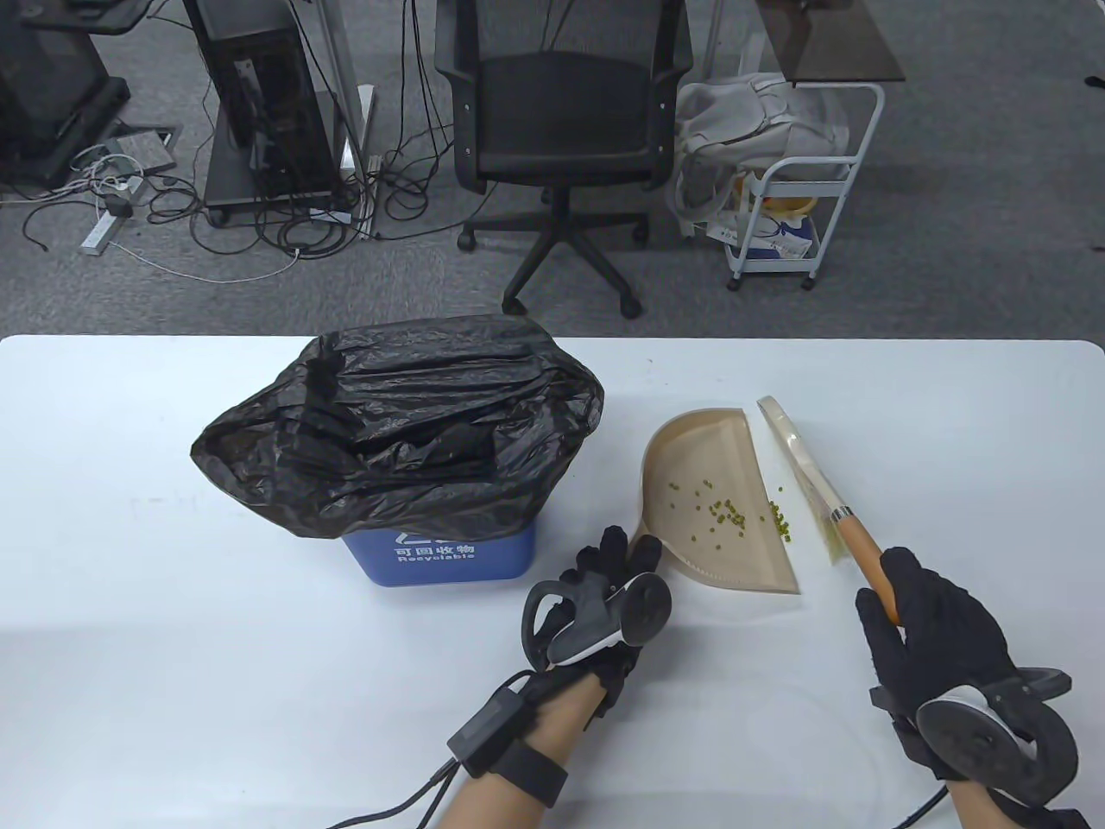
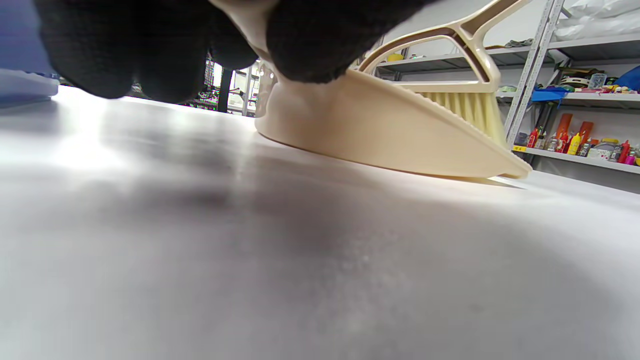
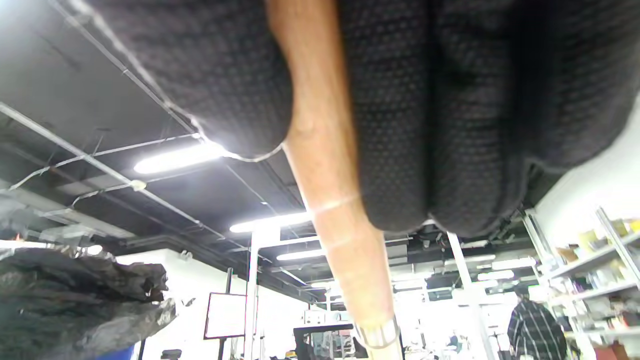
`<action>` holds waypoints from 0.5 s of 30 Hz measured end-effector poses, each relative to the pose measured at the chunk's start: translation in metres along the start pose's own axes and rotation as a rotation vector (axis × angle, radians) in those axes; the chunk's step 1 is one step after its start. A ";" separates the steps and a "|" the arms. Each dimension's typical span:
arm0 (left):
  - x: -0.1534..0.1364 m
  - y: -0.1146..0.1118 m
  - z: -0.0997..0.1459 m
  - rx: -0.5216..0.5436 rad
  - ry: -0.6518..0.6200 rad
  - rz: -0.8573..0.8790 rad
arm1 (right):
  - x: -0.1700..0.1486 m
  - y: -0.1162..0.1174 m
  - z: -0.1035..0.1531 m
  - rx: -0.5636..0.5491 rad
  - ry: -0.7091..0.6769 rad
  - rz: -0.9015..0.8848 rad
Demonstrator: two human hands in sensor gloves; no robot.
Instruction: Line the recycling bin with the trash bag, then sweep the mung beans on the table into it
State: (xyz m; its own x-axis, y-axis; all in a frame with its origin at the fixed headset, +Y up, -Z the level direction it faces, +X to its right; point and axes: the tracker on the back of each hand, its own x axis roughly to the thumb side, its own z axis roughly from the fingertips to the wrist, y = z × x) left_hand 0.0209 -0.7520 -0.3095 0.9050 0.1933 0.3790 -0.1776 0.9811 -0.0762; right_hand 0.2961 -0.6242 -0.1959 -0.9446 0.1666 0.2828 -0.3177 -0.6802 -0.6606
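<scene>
- The blue plastic recycling bin [image 1: 440, 557] is the thing farthest left. A crinkly black plastic trash bag [image 1: 397, 423] sits in it and folds over its rim, so the lining job looks done.
- Just right of the bin, the left hand [image 1: 596, 596] curls its fingers round the back end of the flat beige plastic dustpan [image 1: 716, 501]. The pan lies flat on the white table [image 1: 173, 604]. Its straight open edge faces right, away from the bin.
- Some small green mung beans [image 1: 721, 511] are already inside the pan. A few more beans lie at its open edge, still on the table. None look tipped into the bin yet, so that part is left.
- Right of the pan is the brush with pale bristles and an orange wooden handle [image 1: 807, 471]. It runs long from far to near, beside the pan's open edge, with its handle toward the person.
- The right hand [image 1: 928, 639] is wrapped tight round that handle.
</scene>
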 end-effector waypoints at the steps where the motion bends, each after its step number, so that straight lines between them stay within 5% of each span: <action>1: 0.000 0.000 0.000 0.000 0.000 -0.001 | 0.000 0.001 0.000 0.001 0.013 -0.024; 15: 0.001 0.001 -0.001 -0.007 0.004 -0.024 | 0.008 -0.012 0.002 -0.087 -0.037 -0.169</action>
State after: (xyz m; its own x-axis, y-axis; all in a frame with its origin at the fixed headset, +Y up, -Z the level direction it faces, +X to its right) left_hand 0.0220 -0.7507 -0.3106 0.9103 0.1698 0.3775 -0.1532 0.9854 -0.0736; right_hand 0.2926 -0.6157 -0.1842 -0.8740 0.2454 0.4194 -0.4790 -0.5800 -0.6589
